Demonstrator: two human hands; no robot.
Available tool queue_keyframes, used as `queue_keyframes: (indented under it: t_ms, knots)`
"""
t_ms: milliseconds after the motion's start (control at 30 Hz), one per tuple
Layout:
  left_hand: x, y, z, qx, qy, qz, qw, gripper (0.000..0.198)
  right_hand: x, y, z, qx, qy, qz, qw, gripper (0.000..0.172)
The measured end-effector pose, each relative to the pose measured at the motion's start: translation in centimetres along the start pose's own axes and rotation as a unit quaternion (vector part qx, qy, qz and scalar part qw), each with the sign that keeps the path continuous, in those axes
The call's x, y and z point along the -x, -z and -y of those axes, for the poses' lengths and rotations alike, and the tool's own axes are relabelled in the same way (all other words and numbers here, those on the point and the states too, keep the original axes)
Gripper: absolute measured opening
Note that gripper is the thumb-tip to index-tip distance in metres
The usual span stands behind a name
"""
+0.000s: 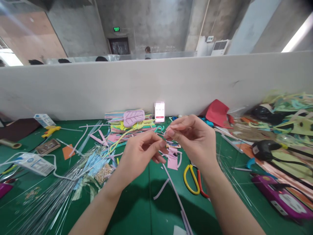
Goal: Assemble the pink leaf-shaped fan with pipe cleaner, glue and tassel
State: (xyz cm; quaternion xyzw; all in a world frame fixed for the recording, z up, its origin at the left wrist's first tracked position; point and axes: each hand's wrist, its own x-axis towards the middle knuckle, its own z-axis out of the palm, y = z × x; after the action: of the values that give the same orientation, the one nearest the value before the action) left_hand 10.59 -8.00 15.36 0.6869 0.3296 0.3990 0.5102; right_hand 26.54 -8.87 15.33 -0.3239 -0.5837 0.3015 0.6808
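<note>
My left hand (pixel 143 150) and my right hand (pixel 199 138) are raised close together over the middle of the table. Thumb and forefinger are pinched on each; whatever lies between the fingertips is too small to make out. Below them, a long lilac paper strip (pixel 176 193) runs toward the front edge, with a shorter lilac strip (pixel 161 189) beside it. A pink paper square (pixel 172 163) lies just beneath my fingers. Near my right wrist are scissors (pixel 191 180) with yellow and red handles, their blades partly hidden.
A lit phone (pixel 159 112) leans against the white partition (pixel 137 85). Bundled coloured strips carry a lilac leaf-shaped piece (pixel 134 117). Thin wires (pixel 52 192), a yellow glue gun (pixel 50 131) and a face mask (pixel 34 163) lie left; a purple device (pixel 281 197) lies right.
</note>
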Motion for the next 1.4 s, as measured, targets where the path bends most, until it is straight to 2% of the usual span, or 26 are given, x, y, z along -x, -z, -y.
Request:
queue_keyframes:
  t_ms: [100,167,400,533,700,767,900,1033,1200,1267,1333,1400]
  knots:
    - [0.1,0.2,0.0,-0.006,-0.001,0.01,1.0,0.022,-0.4,0.2,0.0,-0.011,-0.073,0.058,0.996,0.022]
    - [0.1,0.2,0.1,-0.006,0.003,0.008,1.0,0.022,-0.6,0.4,0.0,-0.019,-0.08,0.068,0.994,0.019]
    - [-0.1,-0.5,0.0,0.011,0.023,-0.014,1.0,0.024,0.1,-0.1,-0.7,0.01,-0.033,-0.012,0.999,0.022]
    - [-0.1,-0.6,0.1,0.017,0.023,-0.024,0.999,0.027,0.2,-0.3,-1.0,0.04,0.014,-0.043,0.998,0.016]
    - [-0.2,-0.4,0.1,0.026,0.021,-0.023,0.999,0.025,-0.2,0.1,-1.0,0.04,-0.044,0.044,0.997,0.015]
    - [-0.3,-0.3,0.1,0.031,0.022,-0.026,0.999,0.025,-0.2,0.1,-1.1,0.032,-0.04,0.047,0.998,0.01]
    - [-0.3,-0.5,0.1,0.029,0.028,-0.031,0.999,0.024,0.0,0.1,-1.2,0.038,-0.016,0.029,0.999,0.011]
    - [-0.2,-0.9,0.2,0.036,0.039,-0.028,0.998,0.025,0.4,0.0,-1.3,0.104,0.037,-0.006,0.994,0.013]
    - [-0.4,-1.4,0.5,0.093,0.062,-0.012,0.994,0.027,0.9,-0.1,-1.8,0.266,0.176,-0.044,0.947,0.027]
    - [-0.5,-1.4,0.6,0.093,0.057,-0.015,0.994,0.027,0.8,-0.1,-2.0,0.291,0.199,-0.054,0.934,0.027]
    - [-0.6,-1.2,0.8,0.073,0.04,-0.029,0.996,0.026,0.5,-0.1,-2.0,0.27,0.164,-0.045,0.948,0.025]
    - [-0.6,-1.0,0.8,0.041,0.021,-0.046,0.998,0.025,0.2,-0.1,-2.0,0.206,0.09,-0.009,0.974,0.026]
